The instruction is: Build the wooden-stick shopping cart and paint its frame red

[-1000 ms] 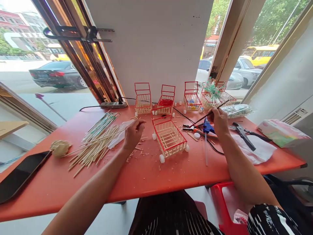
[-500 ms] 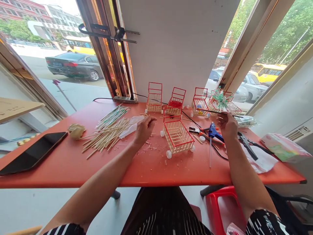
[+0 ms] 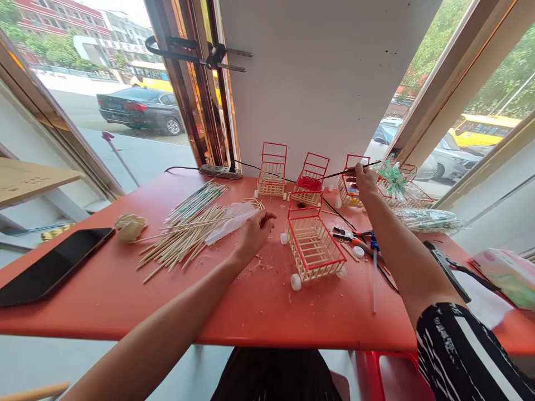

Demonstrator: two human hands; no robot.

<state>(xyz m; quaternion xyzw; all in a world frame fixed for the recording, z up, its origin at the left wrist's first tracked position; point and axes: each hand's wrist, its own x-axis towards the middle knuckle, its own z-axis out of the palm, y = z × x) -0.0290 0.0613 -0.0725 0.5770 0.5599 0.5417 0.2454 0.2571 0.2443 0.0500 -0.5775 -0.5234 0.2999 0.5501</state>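
Note:
My right hand (image 3: 365, 179) reaches to the back of the red table (image 3: 234, 301) and grips a thin dark stick (image 3: 334, 174), held level in front of the row of small red-and-wood stick carts (image 3: 271, 177). My left hand (image 3: 254, 234) rests on the table with fingers curled, just left of the nearest cart (image 3: 313, 248) with white wheels. What it holds, if anything, is hidden. A pile of wooden sticks (image 3: 184, 239) lies to its left, beside a clear plastic wrapper (image 3: 232, 219).
A blue glue gun (image 3: 373, 245), pliers (image 3: 351, 235) and black cutters (image 3: 447, 267) lie under my right arm. A phone (image 3: 50, 267) and a paper ball (image 3: 130, 227) sit at left. A power strip (image 3: 219, 171) lies by the window; a tissue pack (image 3: 507, 270) at right.
My right hand has lifted the dark stick from above the glue gun and carried it back toward the row of carts. My left hand has stayed put; the view shifted.

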